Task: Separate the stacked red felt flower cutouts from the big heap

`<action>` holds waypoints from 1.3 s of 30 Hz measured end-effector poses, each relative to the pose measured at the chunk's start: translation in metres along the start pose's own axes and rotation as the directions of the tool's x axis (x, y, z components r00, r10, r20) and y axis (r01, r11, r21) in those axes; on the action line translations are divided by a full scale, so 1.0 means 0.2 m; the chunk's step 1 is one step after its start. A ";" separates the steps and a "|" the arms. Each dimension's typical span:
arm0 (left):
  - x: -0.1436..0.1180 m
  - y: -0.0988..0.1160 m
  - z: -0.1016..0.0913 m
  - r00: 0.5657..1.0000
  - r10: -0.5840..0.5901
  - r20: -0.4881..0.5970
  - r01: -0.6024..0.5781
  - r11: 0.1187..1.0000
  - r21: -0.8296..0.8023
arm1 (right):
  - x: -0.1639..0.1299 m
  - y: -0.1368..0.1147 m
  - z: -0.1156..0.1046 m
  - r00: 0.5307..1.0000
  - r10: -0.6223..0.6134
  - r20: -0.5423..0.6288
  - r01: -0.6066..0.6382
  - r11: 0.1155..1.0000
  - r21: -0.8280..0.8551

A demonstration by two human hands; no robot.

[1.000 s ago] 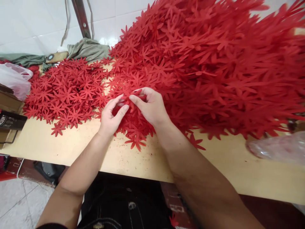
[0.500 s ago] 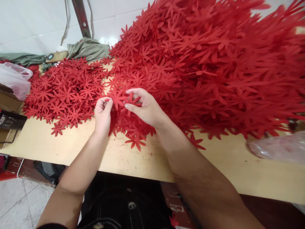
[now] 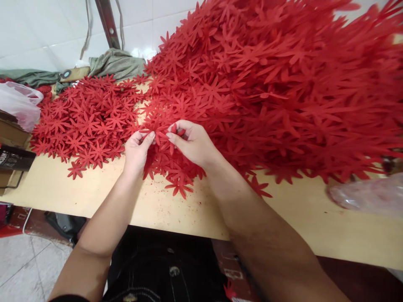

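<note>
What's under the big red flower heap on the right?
A tan wooden tabletop shows bare at the big heap of red flower cutouts's front edge and through a gap at its left. Whatever lies beneath the heap's middle is covered. Left hand and right hand pinch one flower cutout.

Far left corner of table (image 3: 94,193): green cloth (image 3: 116,63). Left edge: clear plastic bag (image 3: 19,105), cardboard box (image 3: 12,147). Right edge: another plastic bag (image 3: 368,195).

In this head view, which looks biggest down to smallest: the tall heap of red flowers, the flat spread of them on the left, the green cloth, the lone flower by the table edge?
1. tall heap
2. flat spread
3. green cloth, partly hidden
4. lone flower
</note>
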State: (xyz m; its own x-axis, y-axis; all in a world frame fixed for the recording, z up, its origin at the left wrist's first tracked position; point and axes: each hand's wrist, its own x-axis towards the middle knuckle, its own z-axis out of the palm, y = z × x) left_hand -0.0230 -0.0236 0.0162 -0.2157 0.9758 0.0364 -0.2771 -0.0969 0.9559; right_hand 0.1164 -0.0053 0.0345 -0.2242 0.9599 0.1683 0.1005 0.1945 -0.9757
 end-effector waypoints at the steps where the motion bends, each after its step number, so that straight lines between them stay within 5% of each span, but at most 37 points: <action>1: 0.00 0.00 0.00 1.000 0.003 -0.004 -0.003 1.000 0.011 | 0.00 0.00 -0.01 1.000 -0.007 -0.005 0.007 1.000 0.007; 20: -0.03 -0.02 0.02 0.989 -0.006 0.146 -0.010 0.994 0.111 | -0.01 0.00 0.00 0.999 0.023 0.032 -0.028 0.982 0.184; 27: -0.02 -0.01 0.01 0.996 0.026 0.085 -0.036 0.992 0.123 | 0.01 0.02 -0.04 0.988 -0.020 -0.151 0.046 0.985 0.169; 33: 0.00 -0.02 0.00 0.983 0.181 0.022 -0.181 0.946 0.268 | 0.04 0.06 -0.05 0.973 -0.006 -0.231 0.052 0.979 0.196; 39: -0.02 -0.01 -0.02 0.939 0.329 0.101 -0.343 0.871 0.351 | 0.01 0.03 -0.02 0.978 0.052 -0.200 -0.012 0.980 0.197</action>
State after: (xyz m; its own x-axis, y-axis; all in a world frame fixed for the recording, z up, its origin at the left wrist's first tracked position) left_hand -0.0262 -0.0277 0.0133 -0.1994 0.9039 0.3785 0.1611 -0.3507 0.9225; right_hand 0.1206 -0.0010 0.0306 -0.0204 0.9897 0.1417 -0.0899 0.1393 -0.9862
